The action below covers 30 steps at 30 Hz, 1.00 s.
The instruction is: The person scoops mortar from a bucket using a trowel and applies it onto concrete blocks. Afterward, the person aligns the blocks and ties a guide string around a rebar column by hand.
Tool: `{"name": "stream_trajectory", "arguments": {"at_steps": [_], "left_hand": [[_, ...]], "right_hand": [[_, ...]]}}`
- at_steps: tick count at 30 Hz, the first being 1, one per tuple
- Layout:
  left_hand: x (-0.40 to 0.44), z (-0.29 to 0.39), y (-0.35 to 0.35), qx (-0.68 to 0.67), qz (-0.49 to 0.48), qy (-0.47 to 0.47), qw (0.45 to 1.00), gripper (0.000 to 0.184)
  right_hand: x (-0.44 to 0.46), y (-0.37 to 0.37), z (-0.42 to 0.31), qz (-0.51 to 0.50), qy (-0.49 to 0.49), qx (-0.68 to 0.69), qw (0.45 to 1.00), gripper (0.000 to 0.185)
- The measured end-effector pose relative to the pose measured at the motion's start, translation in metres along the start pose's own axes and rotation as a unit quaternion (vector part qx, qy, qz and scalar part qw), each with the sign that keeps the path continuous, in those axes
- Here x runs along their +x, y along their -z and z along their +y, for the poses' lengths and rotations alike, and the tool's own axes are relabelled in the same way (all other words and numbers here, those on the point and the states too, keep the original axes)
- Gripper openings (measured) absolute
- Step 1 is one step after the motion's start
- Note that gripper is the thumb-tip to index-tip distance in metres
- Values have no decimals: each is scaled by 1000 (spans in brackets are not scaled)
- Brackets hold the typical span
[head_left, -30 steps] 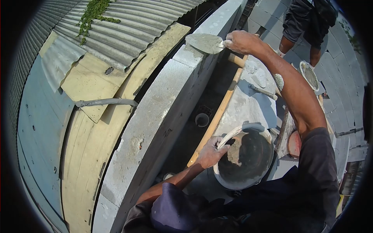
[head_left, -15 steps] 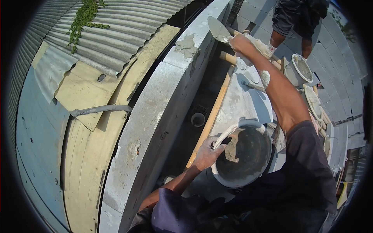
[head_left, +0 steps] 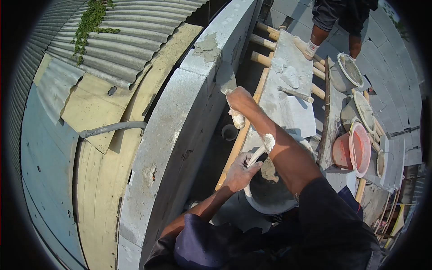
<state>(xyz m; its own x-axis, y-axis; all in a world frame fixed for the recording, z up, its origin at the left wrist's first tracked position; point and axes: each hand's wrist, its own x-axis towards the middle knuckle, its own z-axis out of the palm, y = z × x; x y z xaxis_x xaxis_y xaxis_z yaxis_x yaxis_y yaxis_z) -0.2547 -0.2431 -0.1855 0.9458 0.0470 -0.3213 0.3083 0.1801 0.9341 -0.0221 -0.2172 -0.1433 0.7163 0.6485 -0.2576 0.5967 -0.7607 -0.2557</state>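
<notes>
My right hand (head_left: 239, 102) is closed round the handle of a trowel (head_left: 226, 77), whose blade lies against the inner side of the grey block wall (head_left: 168, 119). Wet mortar (head_left: 208, 48) is smeared over the wall top near the block joint. With my left hand (head_left: 241, 172) I grip the rim of a dark bucket (head_left: 270, 200), which holds some mortar (head_left: 269, 171). My right forearm hides part of the bucket. A hammer-like tool (head_left: 295, 94) rests on the board beyond the bucket.
A co-worker's legs (head_left: 325, 27) are at the top right. Buckets (head_left: 351, 69) and a red bucket (head_left: 352, 148) stand at the right. Wooden poles (head_left: 261, 58) support the board (head_left: 292, 112). Left of the wall are corrugated roofing (head_left: 121, 40) and a grey pipe (head_left: 112, 129).
My right hand has brought the trowel down and back from above the wall's far part to its inner side. My left hand stays on the bucket rim. The view has shifted slightly.
</notes>
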Motion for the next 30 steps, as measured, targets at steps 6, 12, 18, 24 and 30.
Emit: {"name": "stream_trajectory", "arguments": {"at_steps": [6, 12, 18, 24, 30], "left_hand": [[-1, -5, 2, 39, 12, -12, 999, 35], [-3, 11, 3, 34, 6, 13, 999, 31], [0, 8, 3, 55, 5, 6, 998, 34], [2, 11, 3, 19, -8, 26, 999, 30], [6, 8, 3, 49, 6, -2, 999, 29]], "right_hand": [[-7, 14, 30, -8, -223, 232, 947, 38], [-26, 106, 42, 109, -64, 171, 977, 46], [0, 136, -15, 51, -31, -24, 998, 46], [-10, 144, -32, -23, -3, -68, 997, 47], [-41, 157, -20, -118, 95, -7, 988, 45]]}}
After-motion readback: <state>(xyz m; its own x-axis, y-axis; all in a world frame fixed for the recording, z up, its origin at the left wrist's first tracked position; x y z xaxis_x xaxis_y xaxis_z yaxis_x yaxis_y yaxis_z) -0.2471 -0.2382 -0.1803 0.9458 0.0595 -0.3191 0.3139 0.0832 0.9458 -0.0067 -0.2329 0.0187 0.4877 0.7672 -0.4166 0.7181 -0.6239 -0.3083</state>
